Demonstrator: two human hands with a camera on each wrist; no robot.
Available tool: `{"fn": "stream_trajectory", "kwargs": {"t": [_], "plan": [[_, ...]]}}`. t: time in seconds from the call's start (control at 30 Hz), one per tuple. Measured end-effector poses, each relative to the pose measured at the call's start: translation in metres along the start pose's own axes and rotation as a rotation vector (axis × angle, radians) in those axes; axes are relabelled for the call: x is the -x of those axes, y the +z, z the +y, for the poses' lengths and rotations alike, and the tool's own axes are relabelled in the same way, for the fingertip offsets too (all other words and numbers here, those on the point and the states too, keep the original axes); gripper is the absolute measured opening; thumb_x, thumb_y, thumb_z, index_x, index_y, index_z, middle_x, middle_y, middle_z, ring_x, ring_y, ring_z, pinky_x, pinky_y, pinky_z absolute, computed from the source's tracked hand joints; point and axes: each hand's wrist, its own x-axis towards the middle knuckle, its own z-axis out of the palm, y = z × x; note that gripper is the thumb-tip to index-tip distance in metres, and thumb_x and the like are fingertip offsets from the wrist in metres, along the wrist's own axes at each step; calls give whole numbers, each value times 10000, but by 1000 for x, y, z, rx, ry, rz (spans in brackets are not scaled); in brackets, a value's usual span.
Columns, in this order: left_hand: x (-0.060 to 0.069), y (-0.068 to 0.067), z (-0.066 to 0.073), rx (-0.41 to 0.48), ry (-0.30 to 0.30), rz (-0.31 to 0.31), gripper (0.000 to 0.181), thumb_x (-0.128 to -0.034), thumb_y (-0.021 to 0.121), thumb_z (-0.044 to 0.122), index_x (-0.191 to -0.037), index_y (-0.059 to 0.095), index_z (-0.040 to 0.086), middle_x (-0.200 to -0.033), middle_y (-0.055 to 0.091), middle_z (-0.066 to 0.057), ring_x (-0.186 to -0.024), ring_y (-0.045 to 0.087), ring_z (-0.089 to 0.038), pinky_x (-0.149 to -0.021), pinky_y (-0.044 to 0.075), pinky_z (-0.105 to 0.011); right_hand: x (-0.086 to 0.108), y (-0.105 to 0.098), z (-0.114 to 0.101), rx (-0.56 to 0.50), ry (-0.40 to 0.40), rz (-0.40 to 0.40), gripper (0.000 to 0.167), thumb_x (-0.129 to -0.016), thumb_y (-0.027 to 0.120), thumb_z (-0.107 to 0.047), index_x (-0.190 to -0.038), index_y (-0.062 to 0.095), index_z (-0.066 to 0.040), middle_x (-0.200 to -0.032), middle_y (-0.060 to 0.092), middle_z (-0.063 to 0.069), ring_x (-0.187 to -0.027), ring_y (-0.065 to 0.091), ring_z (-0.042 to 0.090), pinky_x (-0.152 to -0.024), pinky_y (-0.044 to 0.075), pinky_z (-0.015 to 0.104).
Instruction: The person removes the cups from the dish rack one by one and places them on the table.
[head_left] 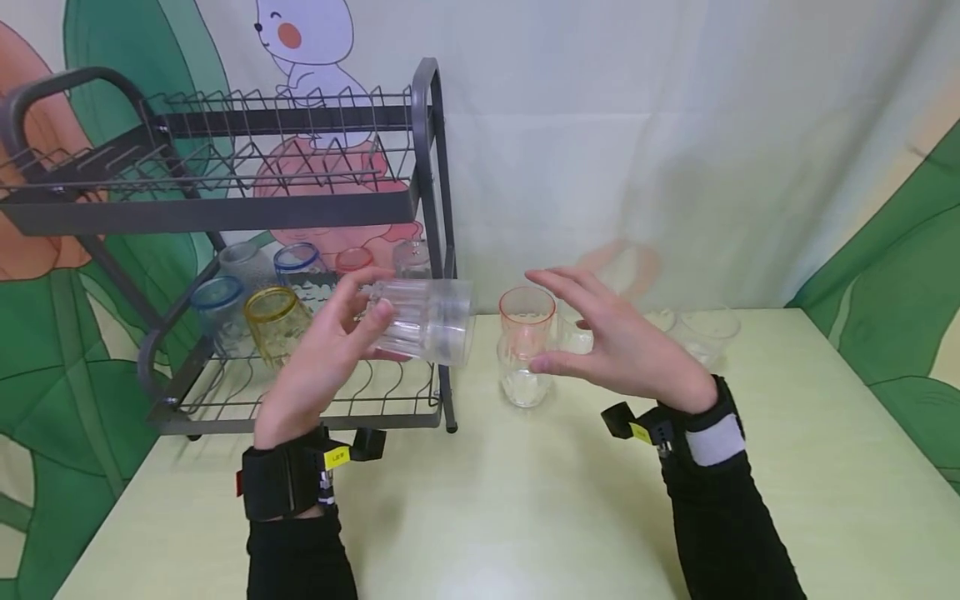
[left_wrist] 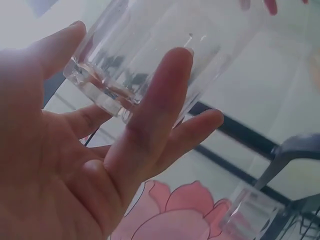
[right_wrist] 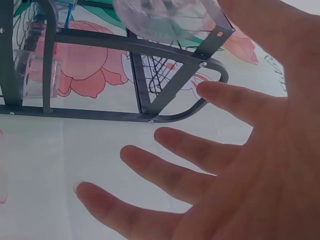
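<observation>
My left hand holds a clear drinking glass lying on its side in the air, before the right end of the dish rack. Its base points back towards the palm and its mouth faces right. From the left wrist, fingers and thumb are seen around the lower part of the glass. My right hand hangs to the right with thumb and fingers spread apart, nothing between them. Beside its fingertips stands a red-rimmed glass; a clear rounded lower part shows beneath. Whether these are one glass or two, I cannot tell.
The black two-tier dish rack stands at left. Its lower tier carries several glasses, including a yellow-rimmed glass and a blue-rimmed glass. More clear glasses stand behind my right hand on the pale table, near a curtain.
</observation>
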Motion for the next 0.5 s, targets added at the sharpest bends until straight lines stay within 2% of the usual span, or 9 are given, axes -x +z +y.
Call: {"fn": "stream_trajectory", "kwargs": {"t": [0.1,0.27,0.5], "plan": [[-4,11,3,21,6,-43,508,-1019,518,366,-1460,327,200,-1332,458,-142,-1089,557,-352,-844,550,-416,-1,1,0,-7,4,-24,858,-818,748,-516,-1525,322,-283,-1485,358,-76,-1280,415,132,-998,434,390],[-10,30,6,49,3,-84,492,-1012,529,388,-1442,342,238,-1311,469,-135,-1080,570,-343,-850,546,-443,-3,3,-1,-31,13,-62,900,-806,751,-530,-1537,281,-298,-1478,365,-91,-1190,449,114,-883,501,377],[-16,48,5,115,6,-127,481,-1015,509,407,-1428,317,252,-1319,448,-147,-1062,593,-352,-839,550,-483,-3,3,-3,-82,26,-61,949,-811,782,-452,-1558,234,-248,-1523,336,-44,-1213,511,167,-867,524,419]]}}
